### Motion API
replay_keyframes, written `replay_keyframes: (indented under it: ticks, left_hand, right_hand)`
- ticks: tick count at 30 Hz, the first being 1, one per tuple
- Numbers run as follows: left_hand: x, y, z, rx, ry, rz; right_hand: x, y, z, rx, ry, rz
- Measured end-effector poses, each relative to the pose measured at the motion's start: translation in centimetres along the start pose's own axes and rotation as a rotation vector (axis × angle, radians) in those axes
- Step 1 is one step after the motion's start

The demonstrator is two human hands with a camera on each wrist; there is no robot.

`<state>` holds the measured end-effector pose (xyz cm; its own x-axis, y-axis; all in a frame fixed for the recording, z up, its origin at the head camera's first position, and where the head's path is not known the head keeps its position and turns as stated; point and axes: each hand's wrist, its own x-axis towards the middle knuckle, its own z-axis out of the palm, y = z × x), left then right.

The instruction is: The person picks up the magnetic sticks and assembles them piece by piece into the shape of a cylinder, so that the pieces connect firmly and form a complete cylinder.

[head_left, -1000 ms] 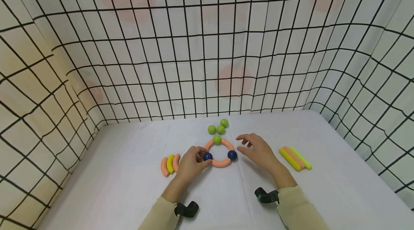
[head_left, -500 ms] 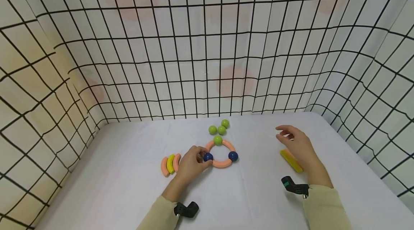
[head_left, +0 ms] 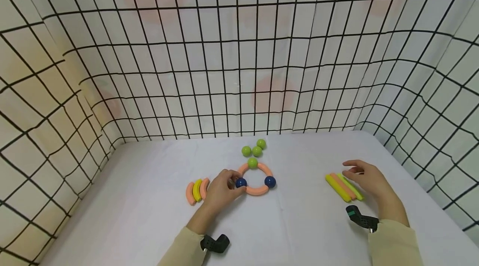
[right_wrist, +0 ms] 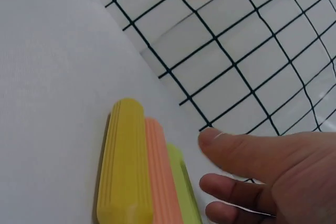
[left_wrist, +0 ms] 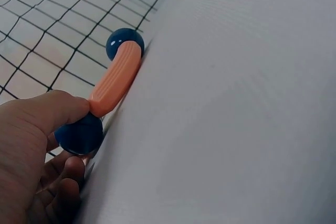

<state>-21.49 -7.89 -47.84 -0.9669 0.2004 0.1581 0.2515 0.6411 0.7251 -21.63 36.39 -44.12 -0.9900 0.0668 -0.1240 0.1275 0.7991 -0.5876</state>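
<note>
A ring of curved orange sticks lies on the table, joined by a green ball [head_left: 253, 163] at its far side and dark blue balls at left and right. My left hand [head_left: 220, 191] grips the left blue ball [left_wrist: 80, 136] between thumb and fingers, its thumb against the end of the near curved orange stick [left_wrist: 118, 80]. The right blue ball [head_left: 270, 181] sits at the stick's other end. My right hand [head_left: 370, 178] hovers with relaxed fingers just right of three straight sticks: a yellow stick [right_wrist: 125, 166], an orange stick [right_wrist: 161, 177] and a light green stick [right_wrist: 184, 182]. It holds nothing.
Several loose green balls [head_left: 257, 151] lie beyond the ring. Left of my left hand are two curved orange sticks [head_left: 190, 193] with a curved yellow stick [head_left: 197, 190] between them. A black grid mesh [head_left: 239, 68] over white cloth walls the table's back and sides.
My right hand has moved right, from beside the ring, over the straight sticks, to their right side. My left hand keeps its grip on the blue ball.
</note>
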Motion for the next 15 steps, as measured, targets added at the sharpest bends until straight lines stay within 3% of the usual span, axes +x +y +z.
replay_keyframes:
  ticks: [7,15]
  left_hand:
    - [0.0,-0.2,-0.1,-0.006,-0.015,-0.009]
    - [0.1,-0.1,0.0,-0.003,-0.004,-0.004]
  right_hand:
    - [-0.2,1.5,0.4,0.008,-0.065,-0.016]
    - [-0.1,1.8,0.3,-0.026,-0.034,-0.015]
